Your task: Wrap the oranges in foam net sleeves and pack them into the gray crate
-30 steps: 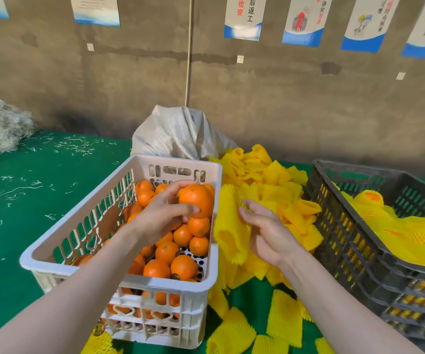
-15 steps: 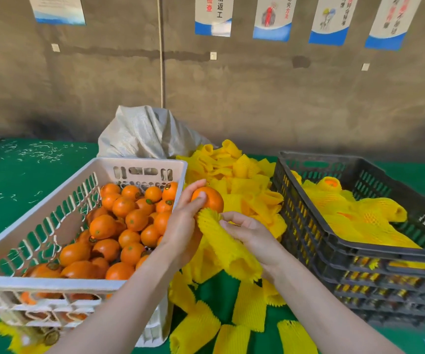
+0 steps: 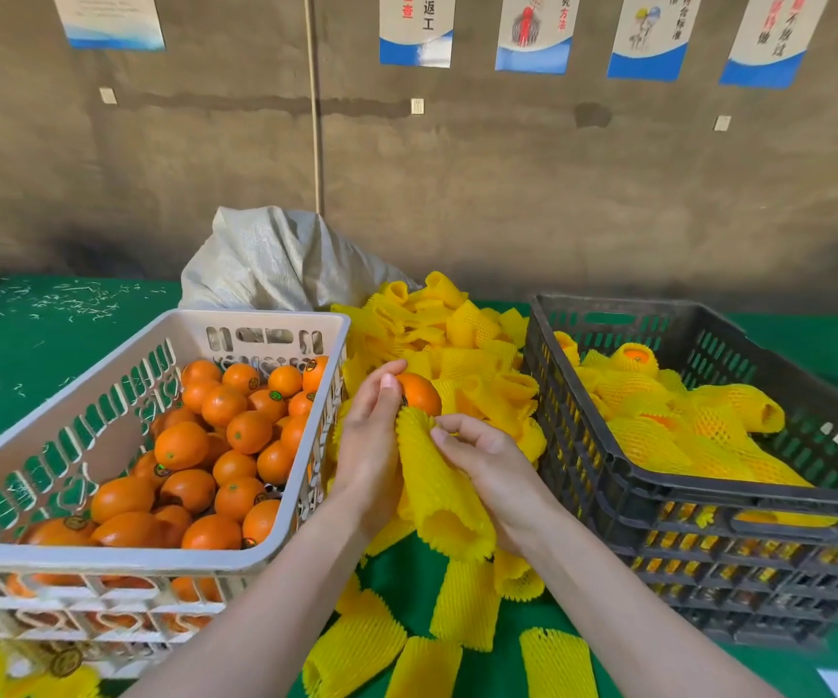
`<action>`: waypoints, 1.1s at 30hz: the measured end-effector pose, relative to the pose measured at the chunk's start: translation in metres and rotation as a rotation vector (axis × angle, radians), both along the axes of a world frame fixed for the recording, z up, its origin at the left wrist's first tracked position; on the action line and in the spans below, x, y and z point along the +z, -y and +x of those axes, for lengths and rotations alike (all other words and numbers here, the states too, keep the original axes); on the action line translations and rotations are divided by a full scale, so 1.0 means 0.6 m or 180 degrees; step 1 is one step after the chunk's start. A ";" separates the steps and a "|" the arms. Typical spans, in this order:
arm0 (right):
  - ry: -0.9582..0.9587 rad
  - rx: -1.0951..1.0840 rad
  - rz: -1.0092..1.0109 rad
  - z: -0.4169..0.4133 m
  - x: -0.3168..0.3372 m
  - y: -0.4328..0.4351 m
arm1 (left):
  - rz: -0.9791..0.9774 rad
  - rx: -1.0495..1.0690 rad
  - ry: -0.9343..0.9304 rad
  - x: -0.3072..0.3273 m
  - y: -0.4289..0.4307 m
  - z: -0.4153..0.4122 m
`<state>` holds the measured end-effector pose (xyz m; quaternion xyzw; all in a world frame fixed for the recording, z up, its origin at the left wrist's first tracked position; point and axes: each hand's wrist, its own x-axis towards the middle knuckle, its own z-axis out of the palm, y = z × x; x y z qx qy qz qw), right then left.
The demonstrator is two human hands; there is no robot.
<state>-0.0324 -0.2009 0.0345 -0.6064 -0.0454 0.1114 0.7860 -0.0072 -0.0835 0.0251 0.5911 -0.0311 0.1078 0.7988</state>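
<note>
My left hand [image 3: 369, 445] grips an orange [image 3: 421, 393] at the upper mouth of a yellow foam net sleeve [image 3: 437, 488]. My right hand [image 3: 487, 463] pinches that sleeve near its top edge. The sleeve hangs down between both hands, its lower end open. A white crate [image 3: 301, 476] full of bare oranges stands on the left. The gray crate [image 3: 608, 491] on the right holds several oranges wrapped in yellow sleeves [image 3: 678, 425].
A heap of loose yellow sleeves [image 3: 437, 335] lies between the crates, with more on the green table [image 3: 29, 355] near its front edge. A grey woven sack [image 3: 275, 262] sits behind the white crate. A wall with posters stands behind the table.
My left hand carried the orange out of the white crate to the right, to the sleeve's mouth. My right hand lifted the sleeve from the heap and now pinches its top edge.
</note>
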 end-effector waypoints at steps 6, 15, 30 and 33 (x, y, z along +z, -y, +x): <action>0.0857 -0.0912 -0.1371 0.005 -0.011 0.003 | -0.0085 0.0003 -0.0082 0.003 0.016 -0.006; 0.2033 -0.1438 -0.1767 0.005 -0.041 -0.007 | 0.0448 0.0138 -0.0052 0.010 0.035 -0.011; 0.1810 -0.1406 -0.1197 0.058 -0.006 0.032 | -0.0766 -0.1381 -0.1021 -0.012 0.008 -0.003; 0.1609 -0.1250 -0.0912 0.060 -0.010 0.026 | -0.1075 -0.1756 -0.0902 -0.016 0.013 -0.006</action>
